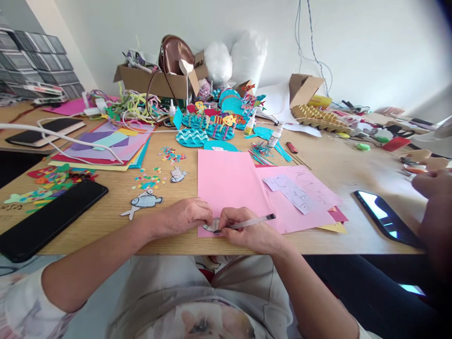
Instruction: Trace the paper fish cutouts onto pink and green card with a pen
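Note:
My left hand [183, 215] presses a small paper fish cutout [213, 225] against the near edge of a pink sheet [229, 183], its fingers pinched on it. My right hand [247, 230] grips a clear pen [252, 221] with its tip at the cutout. Two grey paper fish [143, 201] [177, 174] lie to the left on the wooden table [335, 165]. A second pink sheet [303, 197] with a white paper of fish outlines [291, 190] lies to the right.
A black tablet [49, 219] lies at the near left, a phone [386, 217] at the near right. Another person's hand [434, 207] is at the right edge. Coloured paper stacks [109, 146], confetti, glue bottles [274, 136], teal paper crafts and cardboard boxes crowd the far side.

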Tool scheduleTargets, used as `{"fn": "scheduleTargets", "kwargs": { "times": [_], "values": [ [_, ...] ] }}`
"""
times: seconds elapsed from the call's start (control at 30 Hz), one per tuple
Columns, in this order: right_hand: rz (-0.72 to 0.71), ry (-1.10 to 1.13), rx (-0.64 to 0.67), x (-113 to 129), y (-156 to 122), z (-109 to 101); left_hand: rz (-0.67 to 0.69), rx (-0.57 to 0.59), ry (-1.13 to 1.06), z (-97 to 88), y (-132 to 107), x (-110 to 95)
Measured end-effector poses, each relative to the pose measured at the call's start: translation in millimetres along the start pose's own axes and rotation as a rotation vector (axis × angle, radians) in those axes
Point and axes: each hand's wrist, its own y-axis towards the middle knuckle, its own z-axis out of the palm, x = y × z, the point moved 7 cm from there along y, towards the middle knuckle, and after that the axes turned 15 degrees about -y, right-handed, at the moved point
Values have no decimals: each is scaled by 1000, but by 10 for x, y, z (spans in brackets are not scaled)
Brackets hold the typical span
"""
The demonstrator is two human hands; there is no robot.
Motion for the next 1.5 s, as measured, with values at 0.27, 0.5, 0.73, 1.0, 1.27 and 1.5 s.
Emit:
{"fn": "scheduleTargets", "kwargs": {
  "times": [0.27, 0.5, 0.73, 1.0, 1.27, 1.5],
  "values": [
    [-10, -17, 5, -5, 11, 23, 43, 23, -54, -4, 69, 59],
    [-13, -18, 6, 21, 13, 23, 43, 39, -90, -23, 100, 21],
    [-36, -58, -16, 81, 31, 24, 44, 52, -107, -5, 115, 43],
    [-44, -57, -11, 61, 61, 77, 47, 50, -110, -27, 122, -8],
    [8, 34, -210, -38, -120, -250, 36, -3, -68, -32, 83, 65],
    [-92, -333, -311, -145, -233, -251, 46, 13, -57, -37, 52, 17]
  ]
}}
